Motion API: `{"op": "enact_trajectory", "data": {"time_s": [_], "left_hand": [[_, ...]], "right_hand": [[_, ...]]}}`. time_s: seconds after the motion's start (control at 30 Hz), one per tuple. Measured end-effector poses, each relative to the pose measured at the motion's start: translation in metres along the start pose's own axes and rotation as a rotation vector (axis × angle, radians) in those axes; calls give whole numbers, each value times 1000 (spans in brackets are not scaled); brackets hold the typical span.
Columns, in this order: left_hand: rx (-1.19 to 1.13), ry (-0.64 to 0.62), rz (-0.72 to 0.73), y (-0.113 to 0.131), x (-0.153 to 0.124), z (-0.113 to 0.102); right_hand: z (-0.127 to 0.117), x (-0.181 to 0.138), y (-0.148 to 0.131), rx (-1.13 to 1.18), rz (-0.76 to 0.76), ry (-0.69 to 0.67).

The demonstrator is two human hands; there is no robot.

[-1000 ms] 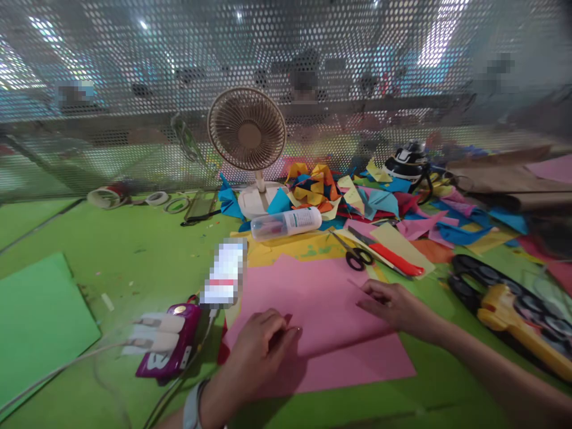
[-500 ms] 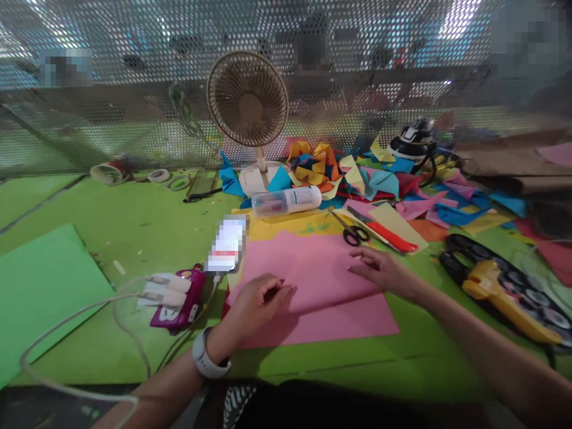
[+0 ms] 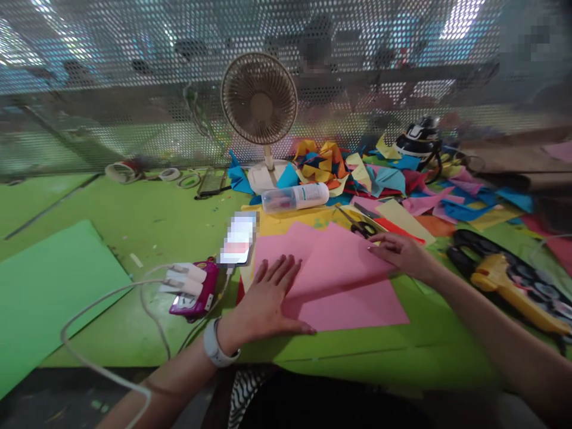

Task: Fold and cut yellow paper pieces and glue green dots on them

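Note:
A pink paper sheet (image 3: 357, 298) lies on the green table in front of me, with one corner folded over into a diagonal flap. My left hand (image 3: 268, 298) lies flat on its left part, fingers spread, a white watch on the wrist. My right hand (image 3: 400, 253) rests on the flap's right tip, fingers bent and pressing the paper down. Black-handled scissors (image 3: 364, 226) lie just beyond the right hand.
A small desk fan (image 3: 260, 101) stands at the back before a perforated metal screen. A heap of coloured paper scraps (image 3: 379, 179), a plastic bottle (image 3: 295, 197), a phone (image 3: 238, 241), a purple power strip (image 3: 193, 292) with cables, a green sheet (image 3: 49, 286), tape rolls (image 3: 123, 171) and a yellow tool (image 3: 521, 286) lie around.
The pink sheet's corner has been folded across into a diagonal flap. My left hand went from curled to flat on the paper. My right hand moved to the flap's tip.

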State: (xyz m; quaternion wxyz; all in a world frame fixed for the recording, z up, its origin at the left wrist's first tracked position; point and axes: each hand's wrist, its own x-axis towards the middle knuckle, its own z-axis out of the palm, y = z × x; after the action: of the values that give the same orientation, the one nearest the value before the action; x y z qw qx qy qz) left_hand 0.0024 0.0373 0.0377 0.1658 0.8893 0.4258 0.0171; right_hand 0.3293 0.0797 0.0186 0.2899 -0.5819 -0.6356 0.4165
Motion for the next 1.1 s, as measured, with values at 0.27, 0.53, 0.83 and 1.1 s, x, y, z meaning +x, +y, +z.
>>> {"op": "enact_trajectory", "data": {"time_s": [0.27, 0.53, 0.83, 1.1], "left_hand": [[104, 4, 16, 1, -7, 16], [162, 42, 86, -3, -12, 19], [185, 132, 127, -6, -12, 16], [-176, 138, 130, 17, -2, -7]], "right_hand": [[-3, 1, 3, 4, 67, -39], [-4, 0, 3, -33, 63, -87], [-2, 0, 2, -103, -36, -117], [3, -5, -10, -138, -104, -101]]}}
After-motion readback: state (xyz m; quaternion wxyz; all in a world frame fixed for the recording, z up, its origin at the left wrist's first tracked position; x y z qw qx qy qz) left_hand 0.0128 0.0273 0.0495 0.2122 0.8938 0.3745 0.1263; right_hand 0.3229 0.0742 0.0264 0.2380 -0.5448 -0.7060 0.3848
